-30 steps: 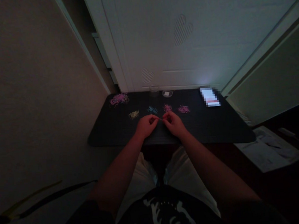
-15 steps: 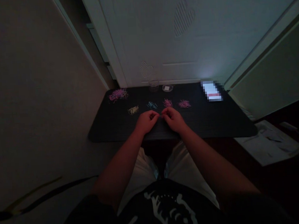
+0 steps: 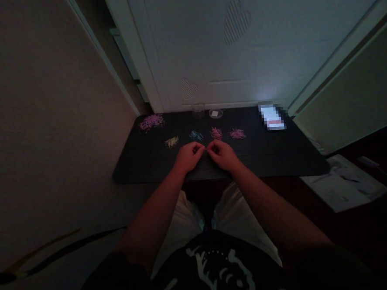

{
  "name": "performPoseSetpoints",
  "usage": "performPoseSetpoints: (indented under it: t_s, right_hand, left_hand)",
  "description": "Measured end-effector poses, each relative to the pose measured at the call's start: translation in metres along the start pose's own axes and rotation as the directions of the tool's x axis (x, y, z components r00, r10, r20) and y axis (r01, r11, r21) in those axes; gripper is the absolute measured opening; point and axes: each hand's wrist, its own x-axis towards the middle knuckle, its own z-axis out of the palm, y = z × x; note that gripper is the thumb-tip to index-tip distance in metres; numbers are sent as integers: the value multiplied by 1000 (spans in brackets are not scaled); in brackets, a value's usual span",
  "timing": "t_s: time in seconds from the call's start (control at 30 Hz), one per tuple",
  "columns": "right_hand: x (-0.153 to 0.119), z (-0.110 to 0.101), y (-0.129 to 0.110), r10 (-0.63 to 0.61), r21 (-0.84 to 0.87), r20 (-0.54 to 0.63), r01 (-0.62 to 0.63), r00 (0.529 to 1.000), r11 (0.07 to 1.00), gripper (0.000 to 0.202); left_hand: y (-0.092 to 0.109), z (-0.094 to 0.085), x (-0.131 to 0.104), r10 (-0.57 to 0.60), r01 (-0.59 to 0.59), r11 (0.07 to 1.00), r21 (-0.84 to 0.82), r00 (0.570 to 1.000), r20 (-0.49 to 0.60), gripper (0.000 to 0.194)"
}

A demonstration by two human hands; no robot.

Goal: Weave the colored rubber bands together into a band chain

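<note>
Over the front middle of the black table, my left hand and my right hand face each other, fingertips almost touching. Both are closed in a pinch. Whatever lies between the fingertips is too small and dark to make out. Just beyond them lie small piles of thin strands: a yellowish pile, a blue pile, a pink pile and another pink pile. A larger mixed pile, mostly purple and pink, sits at the table's far left corner.
A clear round container stands at the table's back edge, beside a round clear lid with a white square on it. A lit, blurred-out screen is at the back right. Behind rises a white door; papers lie low at right.
My fingertips have come slightly closer together, the right hand moving a little leftward. The whole view has shifted slightly; the piles look the same.
</note>
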Motion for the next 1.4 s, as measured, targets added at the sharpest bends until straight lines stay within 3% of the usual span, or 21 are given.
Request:
performPoseSetpoints:
  t_s: [0.43,0.6,1.1,1.4]
  right_hand:
    - [0,-1,-1,-8,-76,-10,7,1000,997,9]
    - [-1,-2,-3,-2,-80,-9,1,1000,997,9]
    - [1,-1,2,-74,-103,15,75,997,992,12]
    - [-1,0,0,4,-16,-10,-4,1000,1000,9]
  left_hand:
    - [3,-1,-3,21,-21,999,-47,1000,13,22]
    - [4,-1,-3,32,-32,999,5,999,32,20]
    - [2,-1,-3,20,-20,1000,8,1000,15,14]
    - [1,0,-2,15,-15,1000,-4,1000,13,13]
